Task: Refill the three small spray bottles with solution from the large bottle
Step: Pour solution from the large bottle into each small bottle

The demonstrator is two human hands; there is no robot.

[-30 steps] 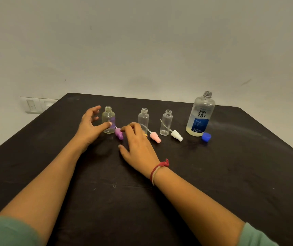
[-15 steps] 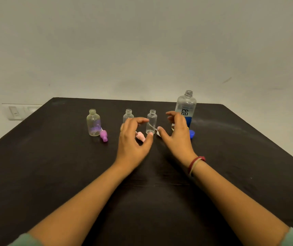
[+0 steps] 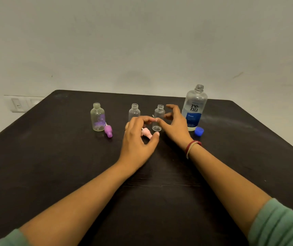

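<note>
Three small clear bottles stand uncapped in a row on the black table [image 3: 53,166]: the left one [image 3: 97,116], the middle one [image 3: 134,111] and the right one [image 3: 158,117]. A purple spray top [image 3: 108,131] lies by the left bottle and a pink spray top [image 3: 146,133] lies below the middle one. The large bottle [image 3: 193,108] with a blue label stands open at the right, its blue cap [image 3: 199,131] beside it. My left hand [image 3: 138,139] hovers open over the pink top. My right hand [image 3: 175,124] is open, fingers curved beside the right bottle.
A white wall switch plate [image 3: 19,104] sits behind the table's far left corner. A grey wall rises behind the table. A red and white band circles my right wrist [image 3: 192,146].
Both hands have shifted rightward from the left bottle toward the right small bottle. The camera view has shifted too. No bottle or top has moved.
</note>
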